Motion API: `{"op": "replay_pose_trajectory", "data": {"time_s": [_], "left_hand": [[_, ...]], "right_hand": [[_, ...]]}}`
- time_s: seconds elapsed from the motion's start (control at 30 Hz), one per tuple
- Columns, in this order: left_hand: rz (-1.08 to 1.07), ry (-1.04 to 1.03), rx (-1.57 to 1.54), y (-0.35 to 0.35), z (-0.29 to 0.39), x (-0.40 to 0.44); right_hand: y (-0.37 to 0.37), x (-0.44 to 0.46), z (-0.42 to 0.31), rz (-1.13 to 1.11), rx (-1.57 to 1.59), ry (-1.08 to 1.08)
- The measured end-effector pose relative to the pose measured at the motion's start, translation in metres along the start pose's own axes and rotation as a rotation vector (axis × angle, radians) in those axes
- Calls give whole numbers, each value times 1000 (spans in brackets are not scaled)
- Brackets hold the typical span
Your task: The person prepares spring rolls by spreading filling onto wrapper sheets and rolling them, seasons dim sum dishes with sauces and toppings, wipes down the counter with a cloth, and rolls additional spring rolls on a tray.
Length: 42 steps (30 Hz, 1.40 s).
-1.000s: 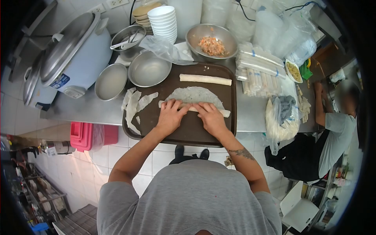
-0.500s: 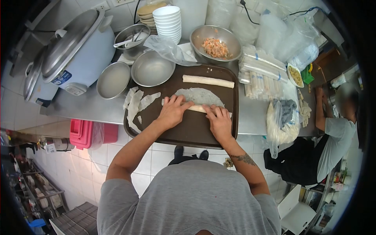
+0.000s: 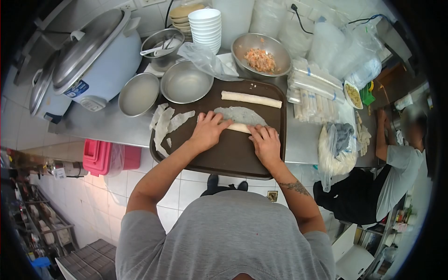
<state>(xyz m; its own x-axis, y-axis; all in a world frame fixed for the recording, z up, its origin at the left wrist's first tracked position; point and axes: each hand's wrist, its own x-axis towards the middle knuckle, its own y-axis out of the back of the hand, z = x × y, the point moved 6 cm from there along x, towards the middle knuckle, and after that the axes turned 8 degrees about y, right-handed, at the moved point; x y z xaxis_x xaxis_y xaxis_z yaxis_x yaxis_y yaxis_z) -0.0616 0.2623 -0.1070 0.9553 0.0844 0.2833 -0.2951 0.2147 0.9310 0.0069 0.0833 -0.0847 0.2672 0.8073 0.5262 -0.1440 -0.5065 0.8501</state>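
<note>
A brown tray (image 3: pixel 219 161) lies in front of me on the steel counter. My left hand (image 3: pixel 209 128) and my right hand (image 3: pixel 265 141) both have their fingers curled over a pale spring roll (image 3: pixel 240 128), one at each side of its middle. Beyond the roll, the translucent round wrapper (image 3: pixel 240 113) still spreads flat on the tray. Farther back lies a second long roll (image 3: pixel 251 99), untouched. Torn wrapper scraps (image 3: pixel 163 127) are at the tray's left edge. My fingers hide both ends of the roll being held.
A steel bowl (image 3: pixel 284 65) of orange filling (image 3: pixel 260 60) stands behind the tray. Two shallow metal pans, a stack of white cups (image 3: pixel 205 28) and a large rice cooker (image 3: pixel 100 60) are to the left. Wrapped rolls (image 3: pixel 315 88) lie right; another person (image 3: pixel 396 163) sits beyond them.
The view has shifted slightly, so the counter items appear a little lower and to the right. Both hands stay on the roll, with the wrapper beyond it looking slightly narrower.
</note>
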Motion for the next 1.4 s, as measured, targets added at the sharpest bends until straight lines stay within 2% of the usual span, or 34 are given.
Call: {"op": "replay_pose_trajectory", "data": {"time_s": [0.1, 0.2, 0.3, 0.4, 0.5, 0.53, 0.63, 0.7, 0.8, 0.83, 0.93, 1.07, 1.2, 1.3, 1.37, 1.4], "left_hand": [[-88, 42, -23, 0, -5, 8], [-22, 74, -42, 6, -5, 8], [116, -50, 35, 7, 2, -1], [71, -31, 9, 3, -5, 3], [79, -48, 20, 3, -8, 11], [43, -24, -4, 2, -11, 14], [-21, 28, -57, 1, -16, 20], [-1, 40, -63, 1, -16, 22], [189, -97, 123, 3, -6, 16], [171, -91, 92, 1, -8, 17], [103, -58, 24, -2, -14, 23], [36, -24, -29, -2, -21, 38], [-33, 41, -79, -3, -24, 42], [91, -55, 167, -3, -14, 34], [77, -44, 111, -8, -16, 35], [70, -38, 83, -10, -18, 36]], "right_hand": [[-8, -2, 10, -3, 24, -58], [-13, -2, 22, -134, 139, -160], [-19, -1, 30, -224, 227, -219], [-9, 7, 20, -33, 34, -105], [-12, 4, 8, -46, 12, 28], [-12, 4, 8, 8, 31, 9], [-16, 6, 17, -33, 87, -23], [-19, 10, 26, -93, 151, -66], [-27, 17, 40, -167, 227, -115], [-31, 18, 43, -191, 250, -129], [-28, 25, 43, -88, 118, -115], [-27, 29, 22, -19, 49, 40], [-34, 32, 27, -57, 103, -12], [-42, 39, 40, -142, 155, -44], [-46, 41, 46, -214, 206, -88], [-45, 43, 45, -181, 138, -67]]}}
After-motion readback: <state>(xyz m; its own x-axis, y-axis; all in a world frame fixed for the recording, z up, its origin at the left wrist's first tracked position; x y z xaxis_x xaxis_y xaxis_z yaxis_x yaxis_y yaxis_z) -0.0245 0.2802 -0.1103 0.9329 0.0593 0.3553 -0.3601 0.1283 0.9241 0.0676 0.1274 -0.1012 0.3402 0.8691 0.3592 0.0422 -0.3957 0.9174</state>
